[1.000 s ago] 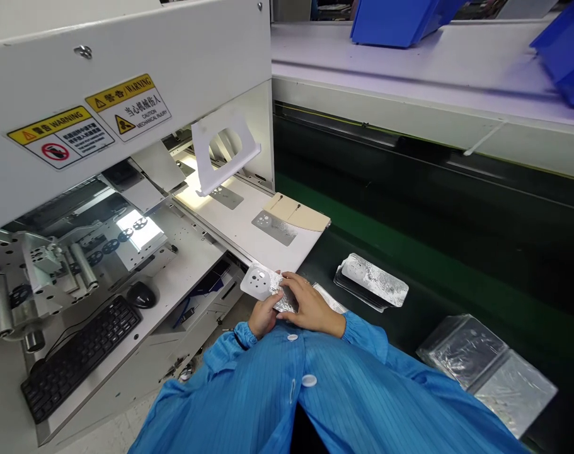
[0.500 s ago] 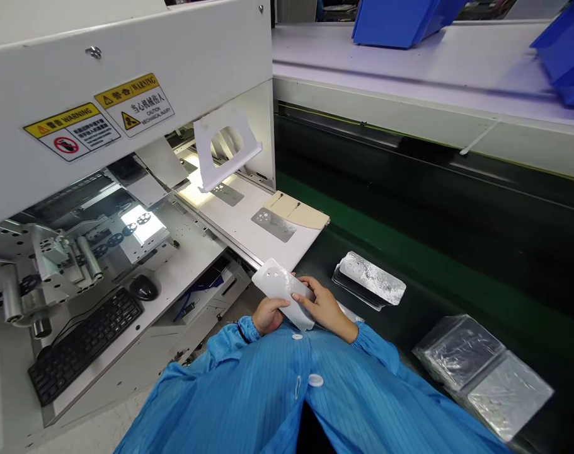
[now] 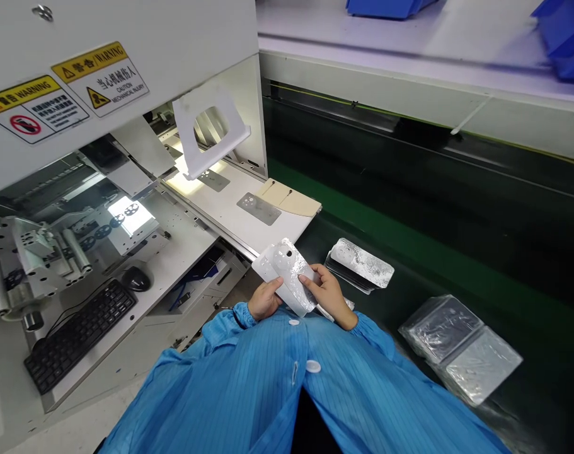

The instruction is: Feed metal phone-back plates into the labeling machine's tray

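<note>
In front of my body, both hands hold thin phone-shaped panels. The front panel is shiny silver with a dark round hole near its top end. Behind it, a pale panel sticks out to the left. My left hand grips the lower left edges, thumb on top. At the right edge, my right hand has its thumb on the shiny face and its fingers curled behind. A stack of similar panels lies on the dark green belt just beyond my right hand.
On the machine's white conveyor lie grey phone-shaped panels beside a beige guide. Plastic-wrapped packs rest on the belt at right. A keyboard and mouse sit at left. Blue bins stand on the shelf above.
The panels in my hands have fanned apart, and a shiny one with a dark hole now shows in front. The camera view has shifted slightly; the surrounding things appear unmoved.
</note>
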{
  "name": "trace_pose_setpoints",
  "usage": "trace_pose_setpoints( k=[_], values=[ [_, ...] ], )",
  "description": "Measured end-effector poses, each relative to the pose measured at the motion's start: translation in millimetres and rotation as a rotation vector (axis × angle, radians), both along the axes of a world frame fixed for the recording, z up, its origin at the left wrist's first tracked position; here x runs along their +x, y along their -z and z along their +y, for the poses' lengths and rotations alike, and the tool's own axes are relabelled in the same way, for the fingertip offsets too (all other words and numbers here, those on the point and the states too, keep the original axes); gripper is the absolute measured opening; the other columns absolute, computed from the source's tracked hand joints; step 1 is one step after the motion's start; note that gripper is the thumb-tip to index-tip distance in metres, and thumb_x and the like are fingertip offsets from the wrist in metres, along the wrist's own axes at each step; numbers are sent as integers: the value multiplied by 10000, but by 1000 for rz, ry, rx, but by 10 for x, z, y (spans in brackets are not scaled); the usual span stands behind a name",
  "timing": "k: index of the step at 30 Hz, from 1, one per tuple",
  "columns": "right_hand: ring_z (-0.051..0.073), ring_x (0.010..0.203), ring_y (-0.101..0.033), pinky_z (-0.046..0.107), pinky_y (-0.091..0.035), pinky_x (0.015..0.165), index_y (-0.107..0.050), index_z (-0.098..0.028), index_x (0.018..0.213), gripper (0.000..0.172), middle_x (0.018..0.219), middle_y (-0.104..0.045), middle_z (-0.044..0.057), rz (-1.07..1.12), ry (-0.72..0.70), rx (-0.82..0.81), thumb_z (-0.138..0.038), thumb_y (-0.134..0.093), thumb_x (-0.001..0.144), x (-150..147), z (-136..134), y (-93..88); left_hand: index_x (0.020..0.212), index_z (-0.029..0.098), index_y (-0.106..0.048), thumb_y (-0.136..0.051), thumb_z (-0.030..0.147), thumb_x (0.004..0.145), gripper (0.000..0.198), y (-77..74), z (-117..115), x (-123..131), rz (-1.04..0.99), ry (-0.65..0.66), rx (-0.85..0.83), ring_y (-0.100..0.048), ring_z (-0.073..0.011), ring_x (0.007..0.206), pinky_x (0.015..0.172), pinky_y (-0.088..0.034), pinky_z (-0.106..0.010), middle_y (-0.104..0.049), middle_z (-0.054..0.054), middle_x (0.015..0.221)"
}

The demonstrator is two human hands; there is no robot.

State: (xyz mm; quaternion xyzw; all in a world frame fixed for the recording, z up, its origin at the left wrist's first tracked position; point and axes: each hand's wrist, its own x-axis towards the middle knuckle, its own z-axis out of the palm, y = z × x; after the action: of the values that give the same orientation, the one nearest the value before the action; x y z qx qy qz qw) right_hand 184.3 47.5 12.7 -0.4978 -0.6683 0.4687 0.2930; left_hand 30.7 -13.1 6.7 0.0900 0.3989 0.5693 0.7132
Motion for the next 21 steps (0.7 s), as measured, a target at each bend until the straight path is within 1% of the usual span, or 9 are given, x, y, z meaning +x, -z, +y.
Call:
trace_pose_setpoints(
  k=[2,4,7,10,14,16,18,19,21],
  values=[
    [118,508,-422,234,-341,475,-542,-206,768,350,566,-469,-48,7,15,-26,-554,-578,743,15,1,13,1061,97,-627,-739,350,640,503,-5,11,18,23,-25,6,-569,-341,1098,969,-411,-510,-710,-128,963],
    [109,487,-382,226,-307,455,-500,-211,707,373,539,-416,-59,34,14,-60,-576,-569,736,23,2,28,1074,112,-627,-756,357,624,529,-8,20,31,39,-38,18,-577,-335,1086,961,-419,-506,-711,-118,968],
    [105,487,-371,223,-295,452,-461,-216,663,401,540,-404,-58,54,13,-84,-599,-564,726,28,9,36,1082,120,-630,-776,371,600,563,-6,25,46,62,-46,23,-586,-331,1072,956,-422,-498,-710,-115,978],
    [106,480,-369,225,-296,447,-455,-218,644,417,529,-396,-58,51,7,-76,-615,-553,725,28,24,24,1095,126,-628,-786,369,586,586,-2,22,60,83,-54,30,-589,-331,1068,954,-416,-495,-708,-118,991],
    [113,497,-415,233,-348,465,-490,-211,657,409,551,-451,-43,38,-16,-51,-607,-541,744,22,46,30,1126,139,-618,-821,320,533,653,7,9,67,123,-48,83,-581,-332,1081,971,-393,-479,-713,-109,987],
    [125,537,-471,246,-399,502,-533,-204,745,382,618,-527,-22,38,-31,-42,-585,-543,760,17,50,50,1124,148,-621,-821,318,533,647,22,3,63,151,-50,97,-583,-326,1077,976,-385,-473,-714,-103,990],
    [152,606,-536,279,-455,568,-544,-200,941,391,723,-598,5,36,-31,-10,-554,-552,776,10,44,61,1115,154,-628,-815,322,542,625,44,0,57,173,-58,100,-592,-318,1061,972,-385,-469,-714,-99,990],
    [174,671,-566,308,-478,621,-521,-200,1044,429,799,-622,28,20,-18,37,-539,-557,783,7,37,57,1112,155,-630,-812,323,546,618,57,-1,54,179,-65,99,-597,-315,1052,968,-387,-467,-715,-99,986],
    [233,867,-584,389,-485,766,-474,-200,1176,485,981,-619,87,-66,10,204,-506,-549,807,2,18,26,1111,151,-632,-810,321,549,613,83,0,49,188,-85,91,-604,-310,1036,959,-391,-460,-718,-97,971]
  ],
)
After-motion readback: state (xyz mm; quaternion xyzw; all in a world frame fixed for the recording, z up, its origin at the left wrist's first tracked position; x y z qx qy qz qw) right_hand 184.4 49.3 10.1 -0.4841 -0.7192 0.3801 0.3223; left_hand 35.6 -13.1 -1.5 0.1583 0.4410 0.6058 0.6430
